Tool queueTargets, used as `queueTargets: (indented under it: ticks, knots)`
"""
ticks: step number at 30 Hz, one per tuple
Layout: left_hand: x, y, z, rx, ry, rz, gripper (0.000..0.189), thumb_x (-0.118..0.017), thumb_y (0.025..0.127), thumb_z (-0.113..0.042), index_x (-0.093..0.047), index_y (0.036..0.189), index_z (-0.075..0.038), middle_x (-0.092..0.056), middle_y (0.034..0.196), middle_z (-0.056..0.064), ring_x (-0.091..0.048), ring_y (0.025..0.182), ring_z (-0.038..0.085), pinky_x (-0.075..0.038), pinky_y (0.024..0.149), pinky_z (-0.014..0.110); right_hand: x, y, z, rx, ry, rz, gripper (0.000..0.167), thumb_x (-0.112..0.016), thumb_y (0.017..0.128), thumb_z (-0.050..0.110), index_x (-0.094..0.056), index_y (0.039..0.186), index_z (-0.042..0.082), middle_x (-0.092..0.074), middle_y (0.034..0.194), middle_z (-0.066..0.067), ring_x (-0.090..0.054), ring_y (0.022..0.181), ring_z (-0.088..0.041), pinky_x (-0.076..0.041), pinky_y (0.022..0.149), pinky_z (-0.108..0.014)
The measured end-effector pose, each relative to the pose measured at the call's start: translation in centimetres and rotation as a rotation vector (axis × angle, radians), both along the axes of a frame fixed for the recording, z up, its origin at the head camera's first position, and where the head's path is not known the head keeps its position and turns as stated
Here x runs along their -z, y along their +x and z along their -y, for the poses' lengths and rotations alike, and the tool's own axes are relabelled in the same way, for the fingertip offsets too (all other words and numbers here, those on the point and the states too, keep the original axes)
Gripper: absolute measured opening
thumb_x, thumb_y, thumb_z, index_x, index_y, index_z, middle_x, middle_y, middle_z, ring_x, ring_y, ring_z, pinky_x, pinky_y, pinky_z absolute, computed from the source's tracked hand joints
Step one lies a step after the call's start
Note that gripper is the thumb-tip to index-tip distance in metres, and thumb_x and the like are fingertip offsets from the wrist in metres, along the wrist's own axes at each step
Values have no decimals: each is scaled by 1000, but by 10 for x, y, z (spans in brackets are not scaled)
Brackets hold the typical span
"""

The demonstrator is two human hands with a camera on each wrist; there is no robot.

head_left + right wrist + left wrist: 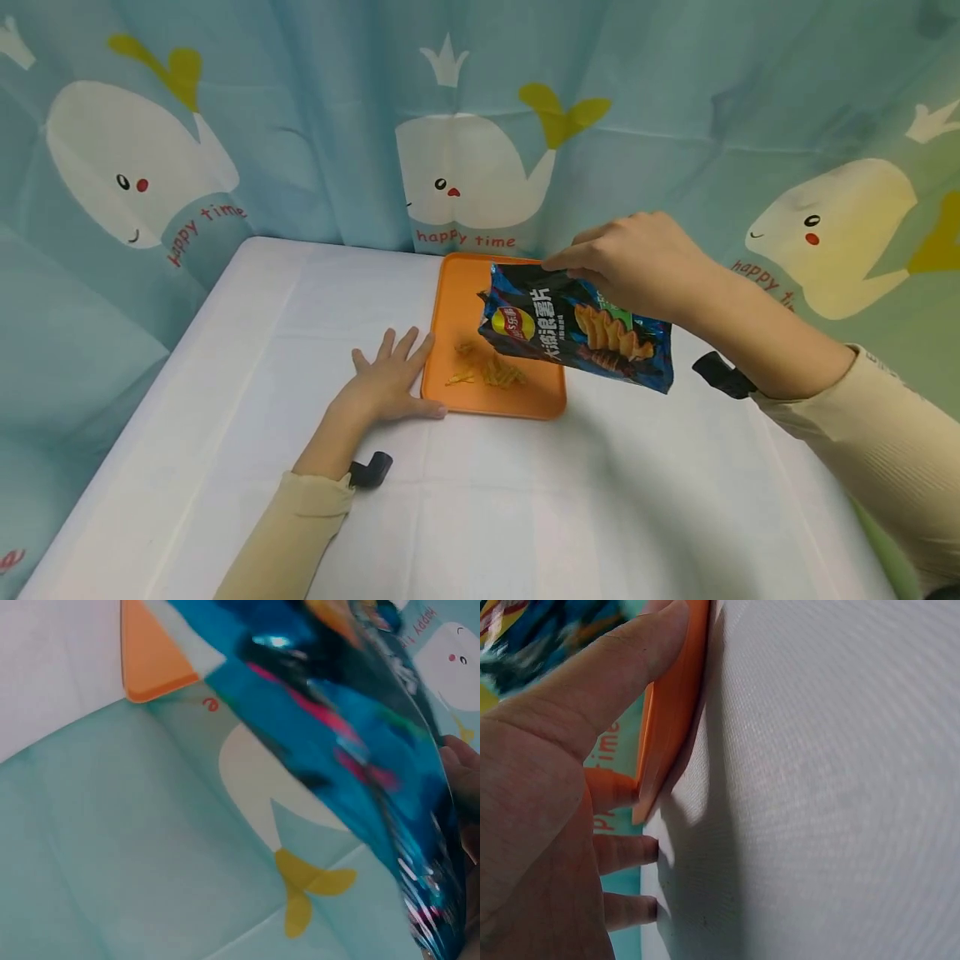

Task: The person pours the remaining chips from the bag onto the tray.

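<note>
My right hand (639, 257) pinches a dark blue potato chip bag (558, 321) by its upper edge, holding it tilted over the orange tray (459, 296). The bag's torn end points left, above the tray. Several yellowish chips (502, 373) lie on the near part of the tray. With fingers spread, my left hand (384, 385) rests at the tray's left edge. In the left wrist view, the thumb (622, 664) lies along the tray's side (676, 701). The right wrist view shows the bag's shiny blue side (352, 772) up close, with only a few fingers visible behind it.
A white-covered table (480, 508) bears the tray near its back edge. Behind it hangs a light blue curtain (330, 108) printed with white whales. Small black devices sit at the left wrist (371, 470) and the right wrist (722, 375).
</note>
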State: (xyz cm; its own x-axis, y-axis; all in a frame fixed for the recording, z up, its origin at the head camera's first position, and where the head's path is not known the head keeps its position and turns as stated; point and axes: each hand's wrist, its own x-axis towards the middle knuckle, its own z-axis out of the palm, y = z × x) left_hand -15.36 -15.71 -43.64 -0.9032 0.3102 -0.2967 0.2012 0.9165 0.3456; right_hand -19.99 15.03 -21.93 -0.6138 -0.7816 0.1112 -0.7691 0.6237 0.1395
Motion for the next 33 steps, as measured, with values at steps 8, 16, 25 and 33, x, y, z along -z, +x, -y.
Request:
queueTargets:
  ticks: [8, 16, 25, 33]
  knots:
    - [0, -1, -2, 1, -9, -7, 119, -75, 73, -70, -15, 162, -18, -9, 167, 17, 1, 151, 49, -5, 101, 86, -3, -1, 1, 13, 27, 10, 27, -70, 93, 13, -76, 116, 25, -76, 100, 0, -42, 48, -15, -31, 42, -28]
    - [-3, 0, -1, 2, -8, -1, 119, -75, 73, -69, -14, 162, -17, -9, 167, 17, 1, 150, 50, -4, 100, 86, -7, 0, 0, 18, 35, 18, 29, -69, 94, 11, -76, 117, 26, -76, 101, -1, -40, 47, -16, -30, 43, -29]
    - [-2, -1, -1, 3, 3, -6, 119, -75, 73, -70, -14, 162, -17, -9, 167, 17, 1, 150, 50, -4, 100, 86, -9, 1, -3, 22, 45, 9, 28, -70, 93, 12, -76, 117, 25, -76, 99, -1, -39, 47, -15, -29, 43, -28]
    - [0, -1, 1, 4, -3, -1, 120, -74, 73, -71, -13, 162, -18, -8, 167, 17, 1, 150, 50, -4, 100, 86, -11, 3, -3, 24, 42, 9, 28, -70, 93, 11, -76, 116, 24, -76, 103, -2, -42, 48, -15, -32, 42, -29]
